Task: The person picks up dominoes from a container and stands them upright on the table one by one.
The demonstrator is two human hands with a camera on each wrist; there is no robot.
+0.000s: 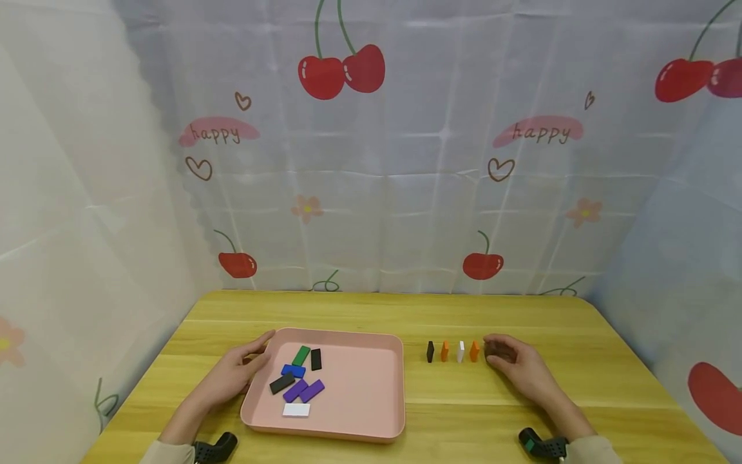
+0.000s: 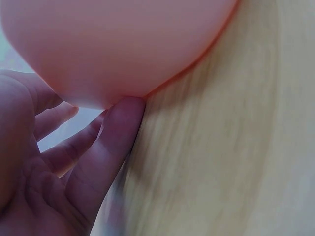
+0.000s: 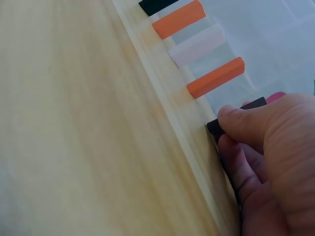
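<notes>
Four standing blocks (image 1: 460, 351) in a row; right hand (image 1: 522, 367) pinches a black block (image 3: 213, 127) between thumb and fingers, beside the end orange block (image 1: 475, 351); base contact can't tell; a sideways nudge or tilted release likely topples the neighbour, close spacing then risks the rest; left hand (image 1: 228, 370), fingers loosely spread, touches the pink tray (image 1: 359, 386) on its left side; a hard push there could slide it into the row.
</notes>
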